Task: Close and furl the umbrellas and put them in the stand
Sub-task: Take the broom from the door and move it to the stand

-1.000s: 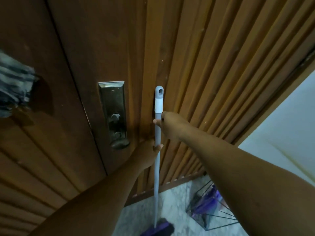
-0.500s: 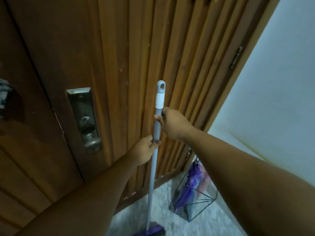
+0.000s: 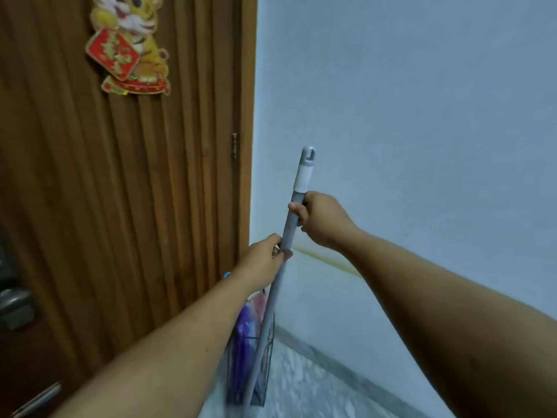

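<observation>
A long grey pole [image 3: 272, 297] with a white collar and hanging loop at its top stands tilted in front of me; its lower end leaves the frame. My right hand [image 3: 321, 220] grips it just under the white collar. My left hand [image 3: 265, 257] grips it lower down. Behind the pole, a black wire stand [image 3: 265, 372] sits on the floor in the corner by the wall. Furled purple and pink umbrellas [image 3: 245, 330] stand inside it, partly hidden by my left forearm.
A slatted brown wooden door [image 3: 120, 191] fills the left, with a tiger decoration [image 3: 129, 46] near its top and a metal handle [image 3: 15, 300] at the left edge. A pale wall [image 3: 422, 116] fills the right. The floor [image 3: 301, 387] is light marbled tile.
My view has swung right and up, from the door lock to the wall corner. The pole has moved right with both hands on it and now tilts over the wire stand.
</observation>
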